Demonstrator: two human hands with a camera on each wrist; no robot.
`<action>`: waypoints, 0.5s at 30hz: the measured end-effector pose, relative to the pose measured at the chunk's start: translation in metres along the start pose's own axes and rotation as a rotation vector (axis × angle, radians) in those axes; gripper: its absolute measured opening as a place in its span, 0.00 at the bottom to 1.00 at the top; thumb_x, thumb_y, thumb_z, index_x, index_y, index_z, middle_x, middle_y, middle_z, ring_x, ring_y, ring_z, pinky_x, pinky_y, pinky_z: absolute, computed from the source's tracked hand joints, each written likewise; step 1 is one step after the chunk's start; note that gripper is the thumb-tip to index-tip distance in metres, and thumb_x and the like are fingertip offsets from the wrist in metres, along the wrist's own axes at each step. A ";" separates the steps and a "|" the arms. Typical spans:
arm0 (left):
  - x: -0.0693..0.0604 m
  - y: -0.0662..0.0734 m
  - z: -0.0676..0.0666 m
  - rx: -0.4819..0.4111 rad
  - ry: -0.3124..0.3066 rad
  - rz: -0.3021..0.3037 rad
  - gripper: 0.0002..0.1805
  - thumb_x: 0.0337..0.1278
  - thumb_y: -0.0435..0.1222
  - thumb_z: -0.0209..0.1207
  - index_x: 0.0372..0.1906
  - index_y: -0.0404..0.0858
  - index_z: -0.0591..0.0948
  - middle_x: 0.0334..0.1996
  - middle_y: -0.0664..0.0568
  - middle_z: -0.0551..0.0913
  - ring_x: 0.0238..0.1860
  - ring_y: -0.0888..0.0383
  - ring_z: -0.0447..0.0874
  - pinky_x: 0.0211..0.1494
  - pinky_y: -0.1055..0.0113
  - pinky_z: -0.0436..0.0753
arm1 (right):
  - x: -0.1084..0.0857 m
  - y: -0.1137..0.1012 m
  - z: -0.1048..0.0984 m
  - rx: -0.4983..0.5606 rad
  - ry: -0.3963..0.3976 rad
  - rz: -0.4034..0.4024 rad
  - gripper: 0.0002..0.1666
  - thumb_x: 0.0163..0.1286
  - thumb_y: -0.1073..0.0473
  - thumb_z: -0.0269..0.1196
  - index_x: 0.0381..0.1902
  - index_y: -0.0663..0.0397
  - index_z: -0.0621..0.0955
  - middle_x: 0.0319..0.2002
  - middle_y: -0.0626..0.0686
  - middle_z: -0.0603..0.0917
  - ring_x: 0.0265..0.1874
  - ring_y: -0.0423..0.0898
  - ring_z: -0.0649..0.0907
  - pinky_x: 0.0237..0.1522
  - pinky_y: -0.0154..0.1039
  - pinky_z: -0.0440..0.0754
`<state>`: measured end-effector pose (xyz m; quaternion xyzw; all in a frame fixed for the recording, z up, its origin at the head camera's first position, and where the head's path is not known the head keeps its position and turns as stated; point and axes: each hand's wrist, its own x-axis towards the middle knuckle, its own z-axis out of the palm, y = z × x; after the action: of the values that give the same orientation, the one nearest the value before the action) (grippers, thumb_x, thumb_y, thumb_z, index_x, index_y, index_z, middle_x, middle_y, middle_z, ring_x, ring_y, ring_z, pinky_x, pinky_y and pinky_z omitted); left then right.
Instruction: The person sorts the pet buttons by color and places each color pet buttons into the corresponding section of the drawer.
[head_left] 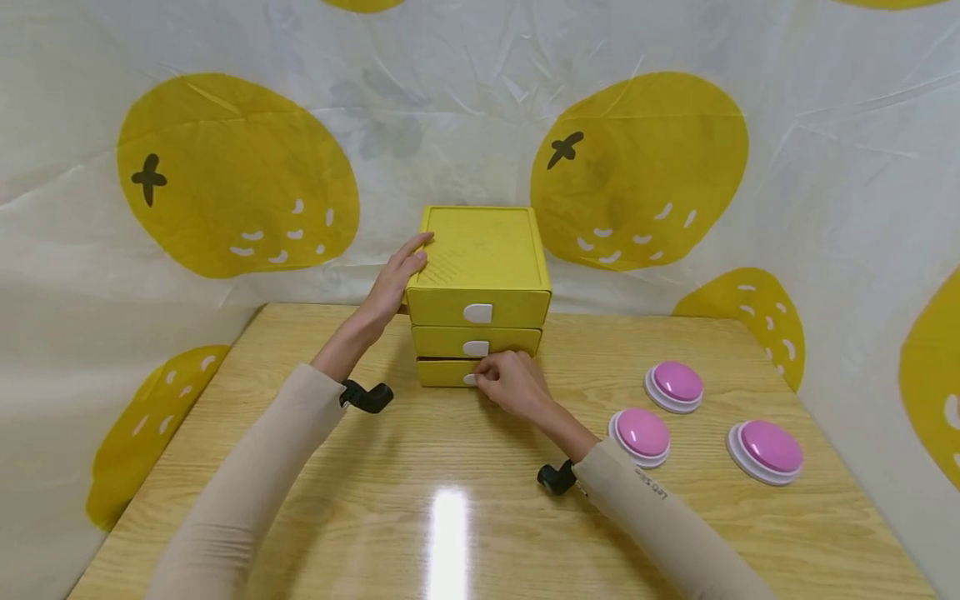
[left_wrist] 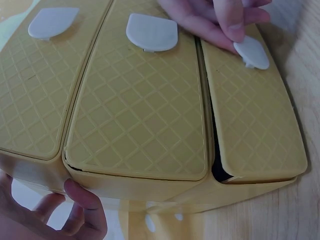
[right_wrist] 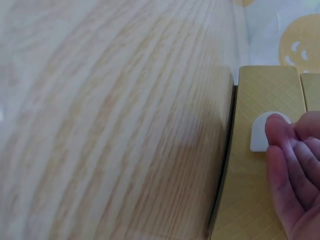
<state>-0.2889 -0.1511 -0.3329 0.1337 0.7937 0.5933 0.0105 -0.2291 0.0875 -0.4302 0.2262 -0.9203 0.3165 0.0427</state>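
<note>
A yellow three-drawer box (head_left: 480, 250) stands at the back of the wooden table, with a white tab on each drawer front. Its bottom drawer (left_wrist: 255, 115) sticks out slightly, leaving a dark gap along its edge in the left wrist view. My right hand (head_left: 513, 383) pinches the bottom drawer's white tab (right_wrist: 258, 134) between thumb and fingers. Against the left side of the box rests my left hand (head_left: 390, 279), its fingertips at the top edge. The upper and middle drawers look shut.
Three pink push buttons with white bases stand to the right: a far button (head_left: 678, 382), a near button (head_left: 642, 433) close to the right forearm, and a rightmost button (head_left: 771, 447). A fruit-print cloth (head_left: 450, 125) hangs behind and beside the table (head_left: 360, 500).
</note>
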 end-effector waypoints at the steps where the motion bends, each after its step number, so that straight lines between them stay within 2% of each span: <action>1: 0.000 0.000 0.000 -0.001 -0.001 -0.002 0.31 0.81 0.57 0.40 0.82 0.61 0.57 0.83 0.55 0.53 0.74 0.46 0.66 0.52 0.50 0.82 | -0.001 -0.001 0.000 0.002 -0.005 0.004 0.07 0.67 0.59 0.69 0.38 0.50 0.92 0.24 0.44 0.89 0.18 0.35 0.76 0.21 0.31 0.69; 5: -0.001 -0.001 -0.001 -0.008 -0.006 -0.003 0.31 0.81 0.58 0.40 0.82 0.62 0.56 0.84 0.56 0.52 0.77 0.46 0.61 0.58 0.43 0.79 | -0.006 -0.008 -0.003 -0.003 -0.018 0.018 0.06 0.67 0.58 0.69 0.37 0.50 0.92 0.23 0.43 0.89 0.19 0.35 0.79 0.24 0.32 0.73; 7: -0.001 -0.001 -0.001 -0.009 -0.009 -0.003 0.31 0.81 0.57 0.39 0.82 0.62 0.56 0.83 0.56 0.52 0.78 0.46 0.61 0.58 0.44 0.79 | -0.009 -0.009 -0.002 -0.021 -0.015 0.009 0.06 0.67 0.58 0.69 0.36 0.50 0.92 0.23 0.44 0.89 0.19 0.35 0.79 0.24 0.32 0.73; 13: 0.000 -0.001 -0.001 -0.016 -0.005 0.005 0.31 0.82 0.57 0.39 0.82 0.60 0.56 0.83 0.56 0.54 0.78 0.47 0.60 0.57 0.40 0.79 | -0.017 -0.011 -0.002 -0.091 0.012 -0.059 0.05 0.65 0.58 0.70 0.35 0.48 0.92 0.23 0.43 0.88 0.20 0.35 0.77 0.24 0.31 0.72; 15: 0.000 -0.001 -0.001 -0.015 -0.007 0.005 0.31 0.82 0.57 0.39 0.83 0.60 0.56 0.83 0.57 0.54 0.79 0.46 0.59 0.60 0.38 0.77 | -0.019 -0.012 -0.003 -0.104 0.018 -0.079 0.05 0.64 0.59 0.70 0.34 0.48 0.92 0.23 0.43 0.88 0.20 0.35 0.77 0.23 0.31 0.71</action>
<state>-0.2891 -0.1519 -0.3332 0.1377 0.7889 0.5988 0.0128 -0.2067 0.0888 -0.4257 0.2571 -0.9254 0.2682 0.0753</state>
